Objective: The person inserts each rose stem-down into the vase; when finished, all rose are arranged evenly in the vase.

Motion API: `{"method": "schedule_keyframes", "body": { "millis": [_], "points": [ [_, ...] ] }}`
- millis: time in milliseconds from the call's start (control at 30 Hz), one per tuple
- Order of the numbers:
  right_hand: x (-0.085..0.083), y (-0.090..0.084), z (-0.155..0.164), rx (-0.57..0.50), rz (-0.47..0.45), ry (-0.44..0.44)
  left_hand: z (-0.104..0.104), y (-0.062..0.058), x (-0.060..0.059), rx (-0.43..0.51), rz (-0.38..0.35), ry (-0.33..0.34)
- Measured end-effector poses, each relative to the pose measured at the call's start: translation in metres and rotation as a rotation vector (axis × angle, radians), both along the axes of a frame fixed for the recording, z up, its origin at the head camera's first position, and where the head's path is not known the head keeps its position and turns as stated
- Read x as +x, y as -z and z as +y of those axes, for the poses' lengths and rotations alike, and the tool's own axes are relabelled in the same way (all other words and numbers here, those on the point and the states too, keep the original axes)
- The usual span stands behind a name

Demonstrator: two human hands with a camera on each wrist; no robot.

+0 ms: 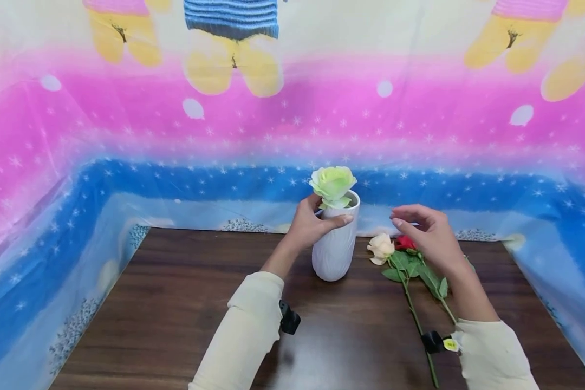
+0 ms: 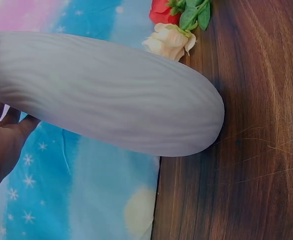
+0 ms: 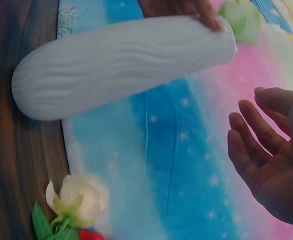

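**Kid:** Vase first! Where is it?

**Helper:** It stands upright on the brown table, near the far edge, in front of the blue and pink cloth. It is white with wavy lines on it.

**Kid:** Who holds it?

**Helper:** The left hand does. Its fingers are curled round the top part, just under the rim, with the thumb lying across the front. So the body of the vase sits below the hand, down on the table.

**Kid:** What is in it?

**Helper:** A green flower pokes out of the top, right above the left hand.

**Kid:** And the other hand?

**Helper:** The right hand hangs in the air just right of the vase, not touching it. Its fingers are loose and spread, and it holds nothing.

**Kid:** What is under it?

**Helper:** A cream rose and a red rose lie flat on the table, side by side, their stems pointing back toward the person.
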State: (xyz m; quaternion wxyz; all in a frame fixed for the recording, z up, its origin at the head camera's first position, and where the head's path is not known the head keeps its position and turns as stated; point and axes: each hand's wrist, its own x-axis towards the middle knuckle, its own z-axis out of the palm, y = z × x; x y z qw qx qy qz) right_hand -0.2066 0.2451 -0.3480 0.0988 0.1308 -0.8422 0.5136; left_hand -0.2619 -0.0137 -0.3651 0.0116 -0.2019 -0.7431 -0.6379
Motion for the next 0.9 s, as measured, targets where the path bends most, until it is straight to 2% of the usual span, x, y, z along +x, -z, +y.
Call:
{"method": "schedule_keyframes", "body": {
  "millis": [133,233,467,633,900],
  "points": [
    [0.003,0.008,0.016,0.034,0.057,-0.003,0.002,-0.001,0.000,0.007,0.010,-0.007],
    [0.004,0.015,0.025,0.062,0.047,0.008,0.002,-0.001,0.001,0.001,0.004,-0.011],
    [0.004,0.042,0.039,0.072,-0.080,0.032,0.001,0.002,0.003,0.004,0.003,-0.010],
    [0.000,0.064,0.046,0.052,-0.168,0.016,-0.001,0.002,0.005,0.000,-0.019,-0.023],
    [-0.008,0.093,0.067,-0.063,-0.352,-0.023,0.000,0.001,0.003,-0.006,-0.004,0.000]
  ]
}}
